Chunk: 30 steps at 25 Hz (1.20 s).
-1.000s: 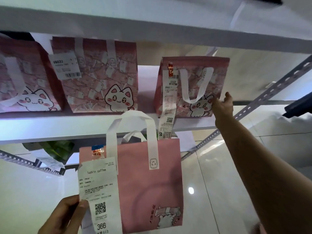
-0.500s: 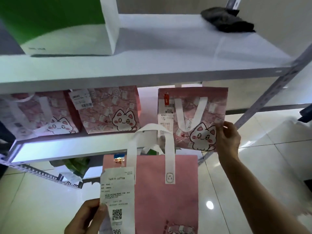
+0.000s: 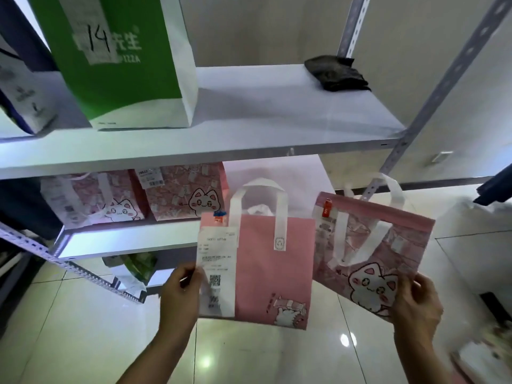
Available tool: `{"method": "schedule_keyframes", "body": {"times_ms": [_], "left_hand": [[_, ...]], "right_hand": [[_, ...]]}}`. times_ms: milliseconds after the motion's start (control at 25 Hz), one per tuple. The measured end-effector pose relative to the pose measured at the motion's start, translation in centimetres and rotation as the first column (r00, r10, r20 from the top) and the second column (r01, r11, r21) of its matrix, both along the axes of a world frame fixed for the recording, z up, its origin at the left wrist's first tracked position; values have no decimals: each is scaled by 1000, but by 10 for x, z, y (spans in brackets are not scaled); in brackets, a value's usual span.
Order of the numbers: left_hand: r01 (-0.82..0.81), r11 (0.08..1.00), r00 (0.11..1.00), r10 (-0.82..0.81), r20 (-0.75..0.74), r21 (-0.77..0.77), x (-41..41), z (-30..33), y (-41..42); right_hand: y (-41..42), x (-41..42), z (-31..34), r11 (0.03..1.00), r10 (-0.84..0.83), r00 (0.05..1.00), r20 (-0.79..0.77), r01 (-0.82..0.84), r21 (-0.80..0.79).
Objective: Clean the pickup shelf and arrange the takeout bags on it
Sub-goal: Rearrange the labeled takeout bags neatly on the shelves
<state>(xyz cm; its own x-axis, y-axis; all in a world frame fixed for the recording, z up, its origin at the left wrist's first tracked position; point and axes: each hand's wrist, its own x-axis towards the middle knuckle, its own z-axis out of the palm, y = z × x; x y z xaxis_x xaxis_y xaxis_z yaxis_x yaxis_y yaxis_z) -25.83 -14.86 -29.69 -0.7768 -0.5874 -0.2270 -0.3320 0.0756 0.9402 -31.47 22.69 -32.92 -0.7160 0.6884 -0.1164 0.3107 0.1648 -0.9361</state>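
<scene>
Takeout bags, two of them, are off the shelving and in my hands, held in the air near the right end of the middle shelf (image 3: 116, 239). My left hand (image 3: 181, 293) pinches the plain pink bag (image 3: 273, 270) by its left edge, thumb over the long receipt (image 3: 217, 270) that hangs down its front. My right hand (image 3: 415, 303) grips the cat-print bag (image 3: 371, 253) at its lower right corner; that bag hangs tilted, top edge sloping down to the right, handles loose.

Two more cat-print bags (image 3: 138, 198) stand at the far left of the middle shelf. The upper shelf (image 3: 249, 151) carries a green pizza bag (image 3: 119, 62) and, far right, a dark cloth (image 3: 336, 74).

Risks, in my judgement: a corner grip on a tilted bag invites slipping or spilled contents; the receipt may tear or detach under my thumb; loose handles could snag the slotted upright (image 3: 393, 159) during placement.
</scene>
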Motion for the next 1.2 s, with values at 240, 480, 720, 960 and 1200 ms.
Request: {"method": "schedule_keyframes", "body": {"times_ms": [240, 480, 720, 960, 1200], "left_hand": [[21, 999, 997, -24, -67, -50, -65, 5, 19], [-56, 995, 998, 54, -31, -82, -125, -15, 37], [-102, 994, 991, 99, -86, -29, -181, -32, 60], [-89, 996, 993, 88, -83, -7, -231, -65, 69], [80, 997, 997, -80, -18, -12, -256, -90, 79]], "right_hand": [[52, 45, 7, 985, -174, 985, 10, 174, -23], [60, 70, 7, 988, -148, 984, 97, 151, -23], [37, 91, -14, 991, -88, 985, 146, 100, -83], [5, 90, -36, 989, 72, 975, 211, -42, -144], [-22, 60, -46, 976, 156, 966, 205, -119, -185]]}}
